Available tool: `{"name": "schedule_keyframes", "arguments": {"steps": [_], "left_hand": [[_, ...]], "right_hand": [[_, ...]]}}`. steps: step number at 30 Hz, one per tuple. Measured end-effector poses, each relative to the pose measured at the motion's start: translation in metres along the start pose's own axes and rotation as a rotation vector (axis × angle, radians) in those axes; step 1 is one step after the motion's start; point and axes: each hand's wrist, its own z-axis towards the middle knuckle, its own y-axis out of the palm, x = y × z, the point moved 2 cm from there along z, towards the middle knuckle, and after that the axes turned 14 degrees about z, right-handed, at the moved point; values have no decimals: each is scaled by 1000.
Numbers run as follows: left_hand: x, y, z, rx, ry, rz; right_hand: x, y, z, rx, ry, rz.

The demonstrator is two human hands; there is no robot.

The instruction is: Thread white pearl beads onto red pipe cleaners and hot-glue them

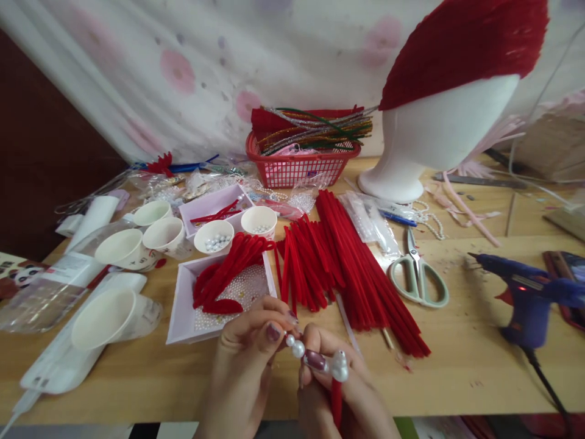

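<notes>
Low at the front edge of the wooden table [457, 360], my left hand [249, 366] is closed, its fingertips pinching small white pearl beads [295, 346]. My right hand [338, 390] is closed round a red pipe cleaner [337, 405] that carries a larger white pearl [339, 366]. The two hands touch at the beads. Just beyond them lies a white tray [180, 311] holding pearls and bent red pipe cleaners [228, 271].
A spread of red pipe cleaners [351, 268] lies mid-table, with pale green scissors [418, 274] to its right and a blue glue gun [525, 299] further right. Several paper cups [121, 247] stand left. A red basket [297, 164] and a white foam head [434, 128] with red covering stand behind.
</notes>
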Motion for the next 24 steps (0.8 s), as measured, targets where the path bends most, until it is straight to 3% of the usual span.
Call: {"name": "schedule_keyframes", "arguments": {"steps": [5, 10, 15, 24], "left_hand": [[9, 4, -2, 73, 51, 104], [10, 5, -1, 50, 104, 130], [9, 4, 0, 40, 105, 144], [11, 2, 2, 20, 53, 173]], "right_hand": [[10, -17, 10, -197, -54, 56], [-5, -8, -1, -79, -22, -117], [-14, 3, -8, -14, 15, -128], [-10, -1, -6, -76, 40, -88]]}}
